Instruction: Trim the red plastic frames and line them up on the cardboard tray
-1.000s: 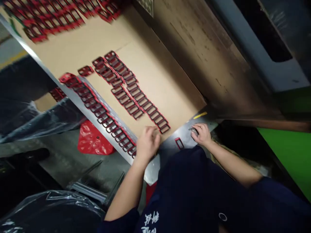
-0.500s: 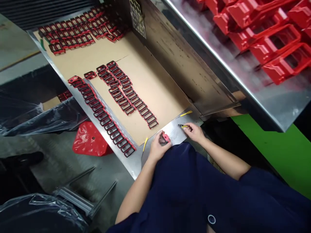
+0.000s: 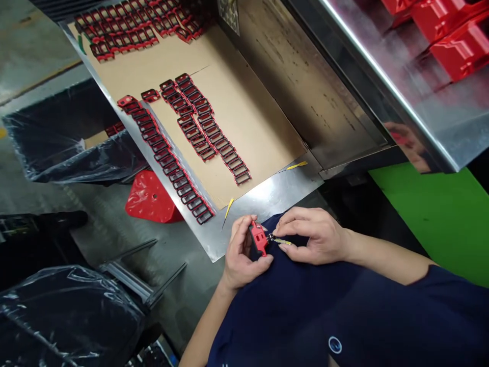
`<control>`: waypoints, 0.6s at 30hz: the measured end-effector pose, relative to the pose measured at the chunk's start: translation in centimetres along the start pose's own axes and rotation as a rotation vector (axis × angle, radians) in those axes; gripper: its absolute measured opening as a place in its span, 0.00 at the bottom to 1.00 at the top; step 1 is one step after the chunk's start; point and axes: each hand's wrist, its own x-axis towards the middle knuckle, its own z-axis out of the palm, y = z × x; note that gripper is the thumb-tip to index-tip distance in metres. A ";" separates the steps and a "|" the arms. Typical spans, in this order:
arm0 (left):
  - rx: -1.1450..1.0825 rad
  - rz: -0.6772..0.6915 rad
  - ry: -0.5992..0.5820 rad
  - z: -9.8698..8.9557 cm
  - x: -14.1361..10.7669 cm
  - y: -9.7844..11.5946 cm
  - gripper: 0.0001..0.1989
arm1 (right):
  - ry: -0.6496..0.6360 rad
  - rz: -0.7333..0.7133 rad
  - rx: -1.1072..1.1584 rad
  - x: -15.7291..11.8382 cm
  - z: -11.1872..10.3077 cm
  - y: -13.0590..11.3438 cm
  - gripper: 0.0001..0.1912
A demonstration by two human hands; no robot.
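Between the fingers and thumb of my left hand (image 3: 241, 255) is a red and black plastic part (image 3: 259, 237), held close to my body with its red face turned right. My right hand (image 3: 315, 234) grips small cutting pliers (image 3: 281, 240) with yellow handles. The jaws of the pliers are at the right side of the red face; whether they close on it I cannot make out. Beyond my hands, rows of similar red and black frames (image 3: 227, 153) lie on the cardboard-covered table (image 3: 263, 122).
Yellow-handled tools (image 3: 229, 206) lie at the table's near edge. A metal ledge (image 3: 385, 92) with larger red parts (image 3: 464, 48) overhangs on the right. To the left stand a plastic-lined bin (image 3: 57, 132) and a red stool (image 3: 151, 199). A green surface (image 3: 428, 214) lies at lower right.
Both hands have come in toward my body and each other. The pliers have moved from over the metal edge to the red part, and the view has shifted.
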 end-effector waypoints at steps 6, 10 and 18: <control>0.322 0.175 -0.075 0.2 0.4 1.3 0.47 | -0.042 -0.048 0.156 -1.5 0.3 1.0 0.05; 0.337 0.206 -0.062 0.3 0.4 1.5 0.47 | -0.023 -0.070 0.155 -1.6 0.3 0.9 0.06; 0.300 0.200 -0.056 0.0 0.7 1.2 0.45 | 0.007 -0.098 0.152 -1.0 0.6 0.9 0.05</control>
